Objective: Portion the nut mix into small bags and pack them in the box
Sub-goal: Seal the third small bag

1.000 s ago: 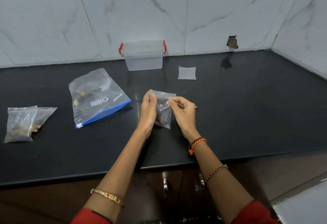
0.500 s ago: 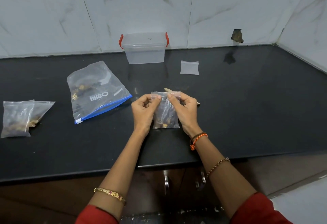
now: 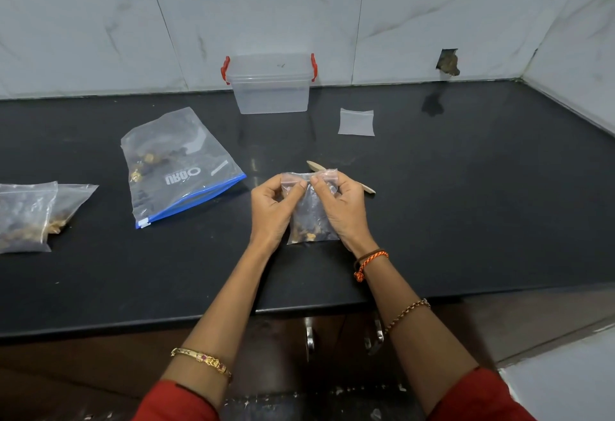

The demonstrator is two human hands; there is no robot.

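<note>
Now, hands: left hand [image 3: 271, 209] and right hand [image 3: 342, 206] both pinched the zip strip of the small bag [image 3: 311, 217], fingers curled on its top edge.
Change: a second earlier the bag was held skewed; it had since been squared up, thumbs meeting at the seal.
Meaning: likely the seal was being pressed closed, so this portion was nearly ready to pack.
Place: bag held near the bench [image 3: 466, 221] front edge, middle; spoon [image 3: 364, 186] behind it.
Outward: empty bag [image 3: 356, 122] and closed box [image 3: 271, 83] at the back edge; two filled bags [image 3: 30, 214] at the left edge.
Writing: big zip bag [image 3: 181, 167] read upside down, seemingly "URBO".
</note>
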